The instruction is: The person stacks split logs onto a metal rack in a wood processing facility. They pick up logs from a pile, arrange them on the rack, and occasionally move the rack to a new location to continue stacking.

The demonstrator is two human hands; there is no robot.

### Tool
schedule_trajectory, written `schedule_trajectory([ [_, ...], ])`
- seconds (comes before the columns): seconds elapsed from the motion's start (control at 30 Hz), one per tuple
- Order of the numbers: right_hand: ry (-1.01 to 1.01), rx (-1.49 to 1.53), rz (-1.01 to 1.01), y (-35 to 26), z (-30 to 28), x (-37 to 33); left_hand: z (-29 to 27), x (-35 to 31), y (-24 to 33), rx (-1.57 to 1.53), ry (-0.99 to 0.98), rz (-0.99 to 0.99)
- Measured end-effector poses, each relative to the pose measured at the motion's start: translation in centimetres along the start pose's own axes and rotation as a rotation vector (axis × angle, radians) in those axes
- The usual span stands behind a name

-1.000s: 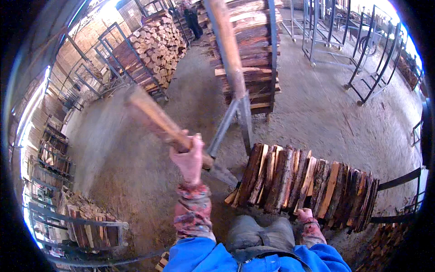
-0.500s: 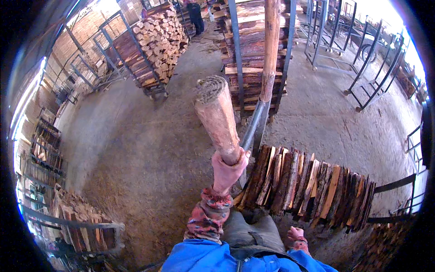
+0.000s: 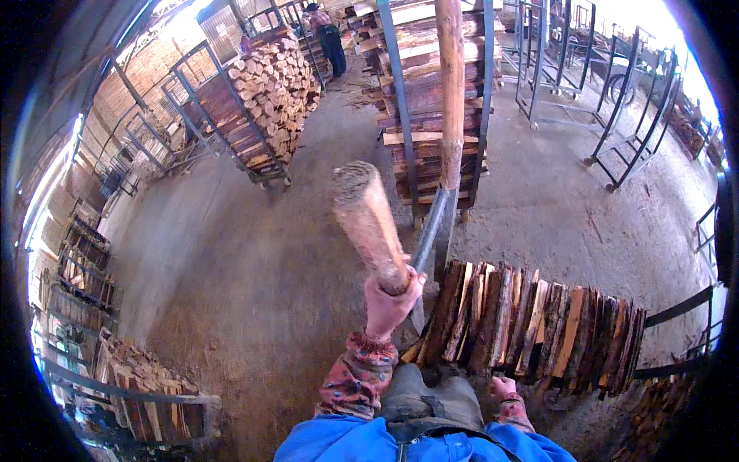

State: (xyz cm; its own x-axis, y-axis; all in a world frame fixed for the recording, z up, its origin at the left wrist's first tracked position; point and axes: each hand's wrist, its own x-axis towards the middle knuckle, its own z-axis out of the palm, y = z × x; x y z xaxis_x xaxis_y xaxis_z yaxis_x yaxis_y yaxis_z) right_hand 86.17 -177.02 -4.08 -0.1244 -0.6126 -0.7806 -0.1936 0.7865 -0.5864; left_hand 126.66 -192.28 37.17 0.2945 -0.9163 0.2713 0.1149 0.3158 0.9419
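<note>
My left hand (image 3: 391, 305) is wrapped around the narrow lower end of a thick, barked log (image 3: 369, 223), whose rough sawn end tilts up toward me. Just beyond that hand rises a wooden pole (image 3: 451, 85) set in a grey metal bar (image 3: 433, 227); whether my hand touches the bar I cannot tell. Low by my right thigh, my right hand (image 3: 505, 386) is curled into a fist, and nothing shows in it. It is nearest to a row of split firewood (image 3: 531, 323) lying side by side in a metal rack.
Ahead stands a tall rack stacked with firewood (image 3: 419, 146). Another loaded rack (image 3: 273, 92) is at the far left, with a person (image 3: 329, 42) beyond it. Wheeled metal frames (image 3: 635, 123) stand at the right. More wood in a rack (image 3: 150, 393) lies at the lower left.
The log and my left hand sit slightly lower in view. My right hand has come up a little, closer to the firewood row. The whole scene has shifted slightly downward.
</note>
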Motion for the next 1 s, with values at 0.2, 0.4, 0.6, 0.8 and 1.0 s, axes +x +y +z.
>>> schedule_trajectory([
  [0.2, 0.068, 0.120, 0.178, 1.7, 2.5, -4.0, -1.9, 0.6, -1.0, 0.083, -0.179, 0.063],
  [0.4, 0.155, 0.308, 0.246, 6.3, 9.4, -7.9, -3.4, 2.3, -1.1, -0.119, -0.446, 0.040],
  [0.6, 0.086, 0.300, 0.288, 9.7, 14.1, -10.7, -4.7, 3.4, -0.9, -0.135, -0.609, 0.053],
  [0.8, -0.019, -0.057, -0.116, 12.1, 12.7, -11.0, -5.1, 3.7, -1.0, -0.146, -0.650, 0.050],
  [1.0, 0.164, 0.437, 0.259, 7.2, 14.6, -10.7, -5.6, 4.2, -1.3, -0.076, -0.706, 0.010],
])
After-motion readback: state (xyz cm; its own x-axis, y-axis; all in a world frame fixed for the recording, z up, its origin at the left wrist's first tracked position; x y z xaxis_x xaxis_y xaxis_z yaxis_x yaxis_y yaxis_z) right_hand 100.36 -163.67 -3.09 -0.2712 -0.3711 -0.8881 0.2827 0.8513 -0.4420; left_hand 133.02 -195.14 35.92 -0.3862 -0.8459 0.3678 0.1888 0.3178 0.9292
